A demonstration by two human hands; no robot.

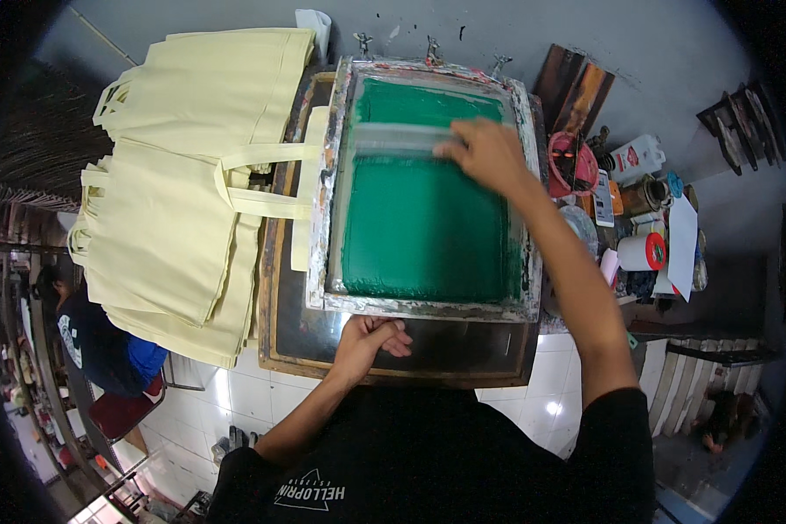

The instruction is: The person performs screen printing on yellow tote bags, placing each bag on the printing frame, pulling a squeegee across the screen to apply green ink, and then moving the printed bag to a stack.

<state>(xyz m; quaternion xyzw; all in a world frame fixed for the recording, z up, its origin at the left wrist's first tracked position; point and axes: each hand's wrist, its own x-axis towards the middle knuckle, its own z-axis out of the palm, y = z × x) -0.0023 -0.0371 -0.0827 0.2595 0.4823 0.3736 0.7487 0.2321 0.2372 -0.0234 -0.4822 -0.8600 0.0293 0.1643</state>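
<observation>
A screen-printing frame (428,309) with paint-smeared edges lies in front of me. Wet green ink (424,223) covers most of its mesh. My right hand (485,153) is closed on the right end of a pale squeegee (393,138), which is blurred and lies crosswise over the far part of the ink. By the frame's near edge, left of its middle, is my left hand (371,345), its fingers loosely bent and nothing visible in them. Under the frame's left side a pale yellow tote bag (299,240) shows partly, its handles reaching out to the left.
Stacked pale yellow tote bags (162,231) lie left of the dark wood-edged board (323,349). At right, a cluttered surface holds a pink bucket (572,166), a white jug (637,157) and a red-lidded tub (642,251). A person in dark clothing (105,336) is at far left.
</observation>
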